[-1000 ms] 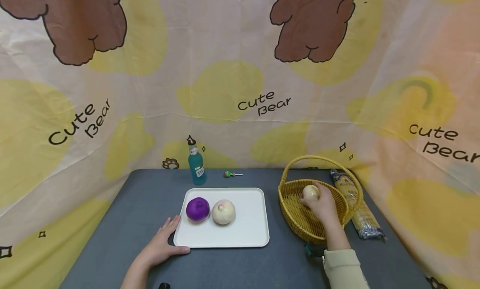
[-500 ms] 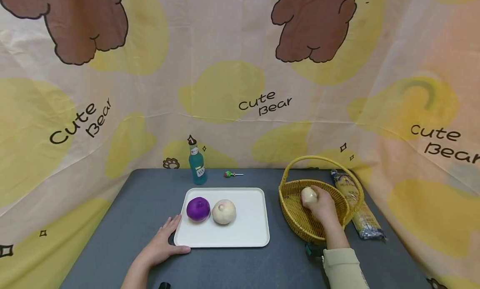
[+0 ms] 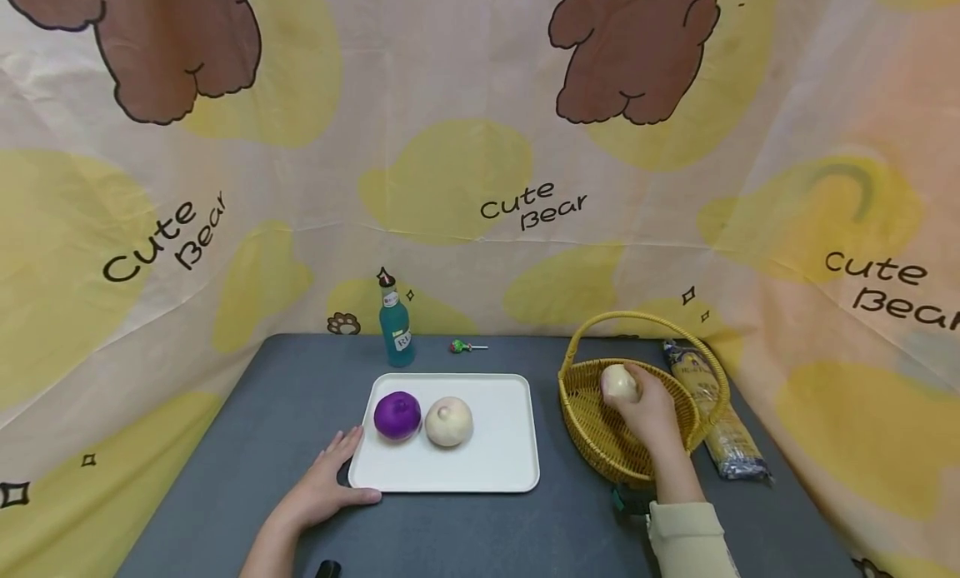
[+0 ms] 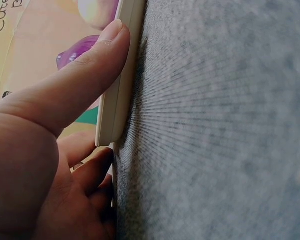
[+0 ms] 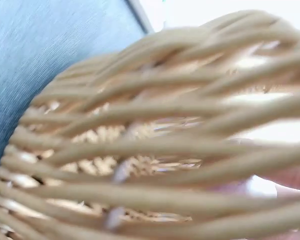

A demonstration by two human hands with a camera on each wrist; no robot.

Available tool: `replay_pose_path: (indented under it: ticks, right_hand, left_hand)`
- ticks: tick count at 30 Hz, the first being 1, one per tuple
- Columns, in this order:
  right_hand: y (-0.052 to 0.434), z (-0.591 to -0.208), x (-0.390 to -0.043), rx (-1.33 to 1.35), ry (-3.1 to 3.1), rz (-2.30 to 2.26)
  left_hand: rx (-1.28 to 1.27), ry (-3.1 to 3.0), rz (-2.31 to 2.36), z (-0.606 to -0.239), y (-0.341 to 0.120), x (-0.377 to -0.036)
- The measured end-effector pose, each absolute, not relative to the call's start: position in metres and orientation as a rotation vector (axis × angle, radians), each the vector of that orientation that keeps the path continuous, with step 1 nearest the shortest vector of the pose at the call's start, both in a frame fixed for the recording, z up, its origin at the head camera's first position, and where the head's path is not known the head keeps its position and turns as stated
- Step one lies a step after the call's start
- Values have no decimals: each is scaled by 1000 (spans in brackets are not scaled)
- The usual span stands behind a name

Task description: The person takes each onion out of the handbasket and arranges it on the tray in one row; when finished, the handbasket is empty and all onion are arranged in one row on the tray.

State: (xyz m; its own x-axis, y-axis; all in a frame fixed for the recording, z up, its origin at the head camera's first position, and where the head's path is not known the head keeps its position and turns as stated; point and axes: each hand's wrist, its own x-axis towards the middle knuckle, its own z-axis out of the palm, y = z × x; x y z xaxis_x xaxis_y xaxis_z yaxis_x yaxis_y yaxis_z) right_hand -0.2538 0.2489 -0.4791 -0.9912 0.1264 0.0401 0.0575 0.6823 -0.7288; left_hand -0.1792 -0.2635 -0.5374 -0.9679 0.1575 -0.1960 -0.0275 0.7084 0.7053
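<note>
My left hand point(image 3: 318, 488) rests at the front left corner of a white tray point(image 3: 498, 436), thumb along the front rim and straight fingers at the left side. In the left wrist view the thumb point(image 4: 85, 80) lies across the tray's edge point(image 4: 117, 107). A purple onion point(image 3: 397, 416) and a white onion point(image 3: 449, 421) sit side by side on the tray. Inside the yellow wicker basket point(image 3: 592, 445), my right hand point(image 3: 654, 411) grips a pale onion point(image 3: 618, 383). Basket weave point(image 5: 140, 150) hides most of this hand in the right wrist view.
A blue bottle point(image 3: 396, 332) stands upright behind the tray, with a lollipop point(image 3: 467, 346) lying to its right. Right of the basket lies a long yellow packet point(image 3: 716, 420). The basket's tall handle point(image 3: 637, 316) arches overhead. A bear-print cloth point(image 3: 420, 178) hangs behind the table.
The right hand shifts slightly inside the basket, and the onion in it turns a little. The left hand stays at the tray's corner. The head view shifts very slightly.
</note>
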Motion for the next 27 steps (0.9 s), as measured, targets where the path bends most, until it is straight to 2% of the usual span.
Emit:
replay_pose_path:
  ticks: [16, 27]
  right_hand:
    - [232, -453, -229, -80, -2711, 1224]
    - [207, -452, -219, 75, -2617, 1247]
  left_hand:
    - [92, 2680, 1087, -540, -265, -180]
    - [96, 2671, 1089, -540, -265, -180]
